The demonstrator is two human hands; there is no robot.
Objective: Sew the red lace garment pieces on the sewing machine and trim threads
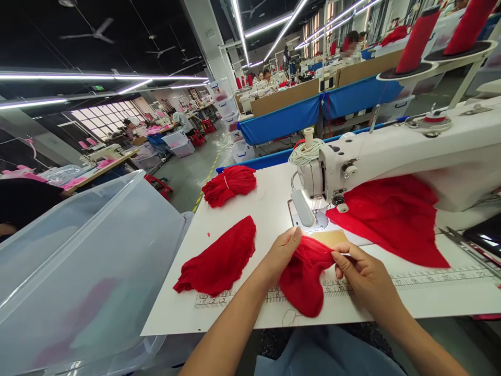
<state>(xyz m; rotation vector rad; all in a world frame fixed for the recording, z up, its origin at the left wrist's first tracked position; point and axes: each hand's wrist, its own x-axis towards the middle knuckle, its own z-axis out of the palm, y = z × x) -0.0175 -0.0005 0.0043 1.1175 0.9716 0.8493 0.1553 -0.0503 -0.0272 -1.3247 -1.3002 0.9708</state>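
My left hand and my right hand both pinch a small red fabric piece just in front of the sewing machine's presser foot. The piece droops over the ruler strip printed on the white sewing table. A flat stack of red pieces lies left of my left hand. A tied bundle of red pieces sits farther back. More red fabric spreads under the arm of the white sewing machine, right of the needle.
A large clear plastic bin stands against the table's left edge. Scissors lie at the right. Red thread cones stand above the machine. Other workstations, bins and people fill the hall behind, across an aisle.
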